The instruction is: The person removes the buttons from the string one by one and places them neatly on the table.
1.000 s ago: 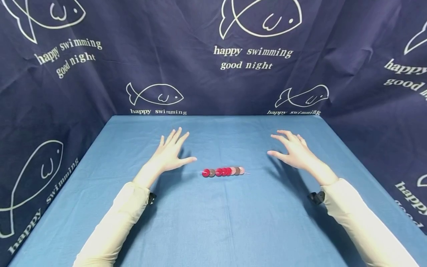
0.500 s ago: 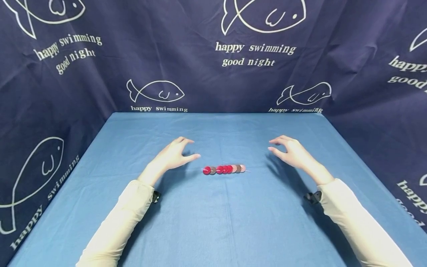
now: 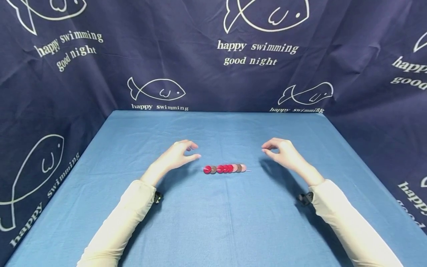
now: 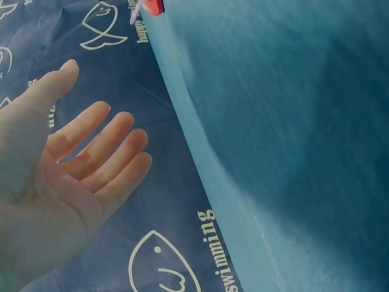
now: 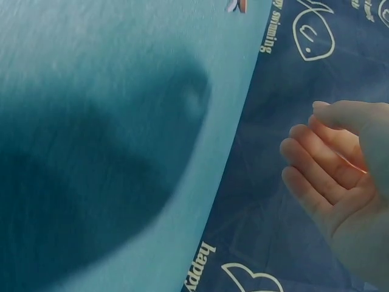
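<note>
A row of round button-like discs [image 3: 226, 168] in red, brown and pink lies on the blue table, threaded on a thin pale cord whose ends stick out at both sides. My left hand [image 3: 178, 155] hovers to the left of the row, thumb apart from softly bent fingers, holding nothing. To the right hovers my right hand [image 3: 281, 151], its fingers loosely curled with the thumb tip close to them; nothing is between them. Neither hand touches the discs. In the left wrist view a red disc [image 4: 154, 6] shows at the top edge.
The blue cloth-covered table [image 3: 213, 222] stretches around the row. Behind and beside it hangs a dark blue curtain [image 3: 200, 44] printed with white fish and lettering. A small black device sits at each wrist.
Both hands have gone from spread fingers to bent ones, and the right hand has moved slightly left toward the row. The discs stay in place while the head view shifts slightly.
</note>
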Action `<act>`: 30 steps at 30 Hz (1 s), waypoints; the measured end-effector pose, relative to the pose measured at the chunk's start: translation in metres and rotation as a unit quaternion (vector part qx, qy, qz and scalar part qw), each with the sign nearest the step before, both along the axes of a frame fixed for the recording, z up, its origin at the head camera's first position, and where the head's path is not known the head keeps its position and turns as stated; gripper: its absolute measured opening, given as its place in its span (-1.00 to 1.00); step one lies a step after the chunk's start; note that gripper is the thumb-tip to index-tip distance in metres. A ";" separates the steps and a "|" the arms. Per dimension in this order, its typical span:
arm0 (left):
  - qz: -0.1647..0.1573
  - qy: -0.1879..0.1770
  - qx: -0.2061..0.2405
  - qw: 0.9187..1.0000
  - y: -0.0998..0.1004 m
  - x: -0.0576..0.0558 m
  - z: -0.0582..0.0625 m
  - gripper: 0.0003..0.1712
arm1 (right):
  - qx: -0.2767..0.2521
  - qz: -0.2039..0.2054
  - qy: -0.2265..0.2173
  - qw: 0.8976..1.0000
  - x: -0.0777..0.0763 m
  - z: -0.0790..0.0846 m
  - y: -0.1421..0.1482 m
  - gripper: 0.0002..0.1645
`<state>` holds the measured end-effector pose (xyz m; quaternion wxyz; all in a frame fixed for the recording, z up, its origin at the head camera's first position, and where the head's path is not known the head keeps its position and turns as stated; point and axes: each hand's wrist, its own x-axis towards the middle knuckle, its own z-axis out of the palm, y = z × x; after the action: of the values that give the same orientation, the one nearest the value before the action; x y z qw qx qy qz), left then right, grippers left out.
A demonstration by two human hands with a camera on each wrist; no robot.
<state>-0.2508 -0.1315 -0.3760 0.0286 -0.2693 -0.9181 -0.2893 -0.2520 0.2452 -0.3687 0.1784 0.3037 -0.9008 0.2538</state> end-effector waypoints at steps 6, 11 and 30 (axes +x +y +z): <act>-0.023 0.005 -0.004 1.000 0.004 0.001 -0.005 -0.62 | -0.004 0.012 -0.004 1.000 0.000 -0.005 -0.008 -0.92; -0.034 0.015 -0.001 0.999 0.006 0.002 -0.006 -0.70 | -0.006 0.015 -0.021 1.000 0.001 -0.009 -0.015 -0.94; -0.078 -0.048 -0.012 0.996 0.011 0.003 -0.013 -0.86 | -0.013 0.040 -0.019 0.999 0.002 -0.018 -0.030 -0.91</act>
<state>-0.2478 -0.1204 -0.3886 -0.0419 -0.3263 -0.8980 -0.2921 -0.2501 0.2154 -0.3867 0.1548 0.3322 -0.8877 0.2786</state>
